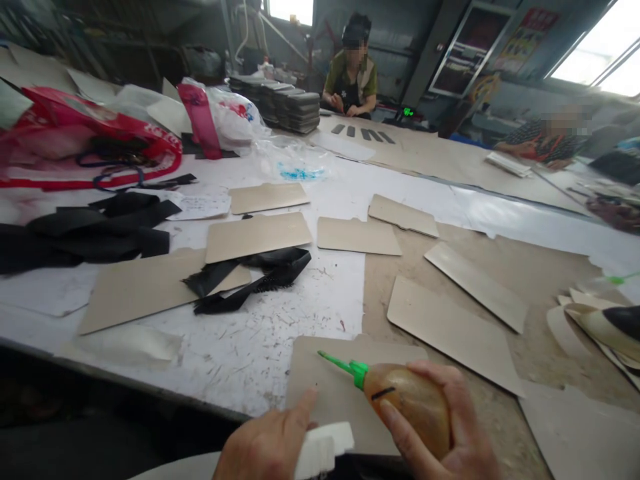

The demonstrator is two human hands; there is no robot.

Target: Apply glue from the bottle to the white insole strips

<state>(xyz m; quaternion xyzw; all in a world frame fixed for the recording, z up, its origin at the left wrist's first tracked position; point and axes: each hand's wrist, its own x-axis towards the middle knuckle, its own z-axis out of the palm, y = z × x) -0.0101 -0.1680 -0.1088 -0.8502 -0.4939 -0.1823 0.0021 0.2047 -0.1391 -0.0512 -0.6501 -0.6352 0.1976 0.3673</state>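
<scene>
Amber glue bottle (pixel 413 408) gripped in right hand (pixel 445 427); left hand (pixel 267 443) beside, holding white piece (pixel 323 450).

daylight enters from windows (pixel 600 60) at upper right and a smaller one (pixel 290 9) at top centre; both are blown out to white. the bench (pixel 280 333) is evenly lit with soft, faint shadows and a mild sheen on its far white sheet. the left background and lower left corner are dim. wide-angle bending shows at the edges. near hands are slightly soft; faces are blurred.
</scene>
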